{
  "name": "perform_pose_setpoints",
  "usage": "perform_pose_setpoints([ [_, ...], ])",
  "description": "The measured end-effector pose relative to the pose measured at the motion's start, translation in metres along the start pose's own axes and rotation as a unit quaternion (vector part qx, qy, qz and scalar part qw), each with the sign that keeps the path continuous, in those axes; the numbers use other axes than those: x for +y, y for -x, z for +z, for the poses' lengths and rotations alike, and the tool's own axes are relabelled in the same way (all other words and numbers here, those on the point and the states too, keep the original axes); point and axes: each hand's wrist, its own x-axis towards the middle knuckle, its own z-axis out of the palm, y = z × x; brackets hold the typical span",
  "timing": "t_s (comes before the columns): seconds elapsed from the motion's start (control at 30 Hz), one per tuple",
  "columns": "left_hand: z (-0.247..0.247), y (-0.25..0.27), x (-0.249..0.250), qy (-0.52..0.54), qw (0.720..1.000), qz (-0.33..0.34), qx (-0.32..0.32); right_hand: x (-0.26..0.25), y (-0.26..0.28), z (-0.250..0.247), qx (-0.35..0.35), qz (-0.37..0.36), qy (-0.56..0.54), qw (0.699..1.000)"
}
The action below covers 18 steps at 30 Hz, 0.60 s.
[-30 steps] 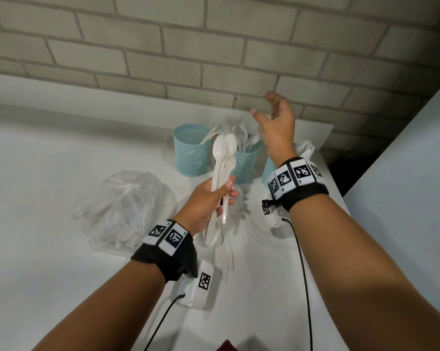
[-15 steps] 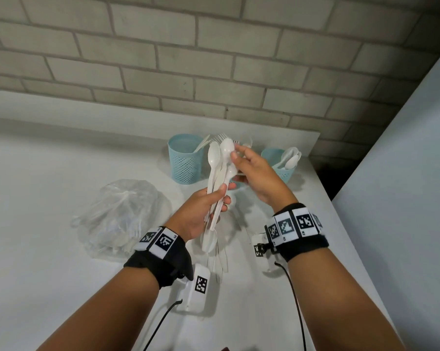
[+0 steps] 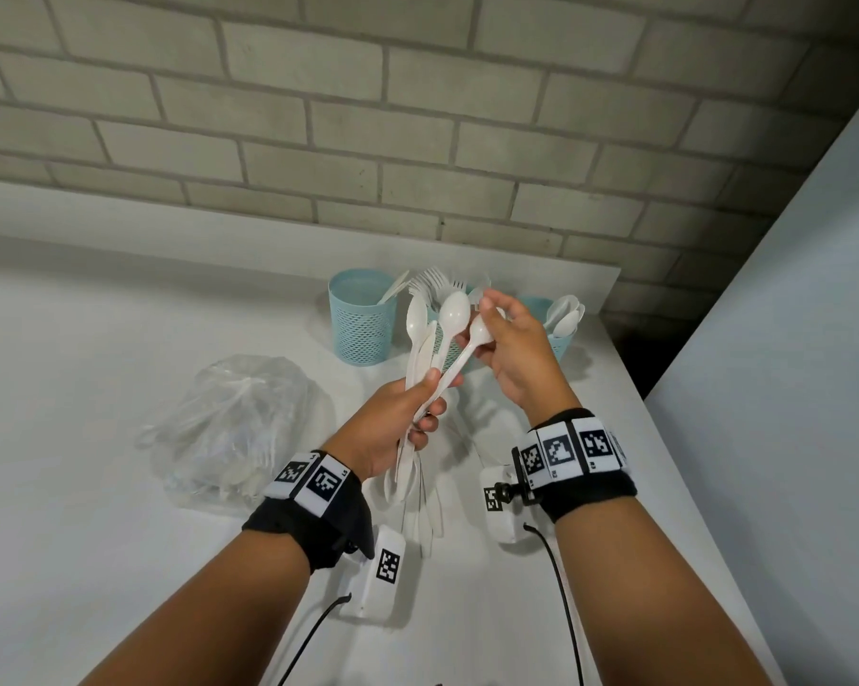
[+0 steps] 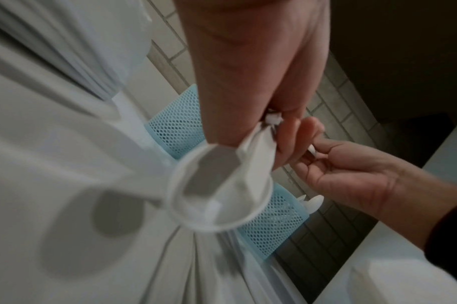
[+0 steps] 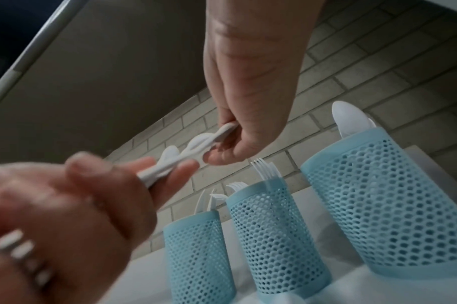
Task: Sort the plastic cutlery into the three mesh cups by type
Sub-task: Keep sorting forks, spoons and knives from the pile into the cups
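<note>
spoons [image 3: 417,358] | left hand [image 3: 393,423] fingers curled round bundle | right hand [image 3: 516,354] fingers pinching one spoon bowl

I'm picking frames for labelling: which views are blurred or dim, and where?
Head view: sharp, evenly lit, dim at the right corners. Left wrist view: spoon bowl close to the lens is blurred, right side dark. Right wrist view: left hand is soft, cups sharper.
</note>
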Motion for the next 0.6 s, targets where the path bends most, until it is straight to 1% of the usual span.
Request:
perform_pose_setpoints([
  [0.03,0.001,0.0,0.0,-0.006,1.0,0.001,0.001,-0.001,0.0,0.001,-0.005,0.012,-0.015,1.0],
  [0.07,0.001,-0.001,-0.001,-0.01,1.0,0.003,0.002,-0.001,0.001,0.002,-0.025,0.028,-0.012,0.999],
  [0.13,0.003,-0.002,0.0,-0.009,1.0,0.005,0.008,0.001,0.007,0.006,-0.082,0.056,0.036,0.994],
  [0.2,0.004,-0.003,0.0,-0.002,1.0,0.004,0.015,0.003,0.013,0.008,-0.109,0.067,0.066,0.99],
  [0.37,0.004,-0.002,0.001,-0.016,1.0,-0.001,0.021,0.004,0.013,0.01,-0.069,0.077,0.065,0.993],
  [0.47,0.006,-0.001,0.002,-0.045,0.999,0.004,0.021,0.0,0.013,0.009,-0.05,0.058,0.088,0.993],
  [0.6,0.008,0.001,0.002,-0.079,0.997,0.006,0.024,-0.007,0.01,0.006,-0.016,0.04,0.055,0.998],
])
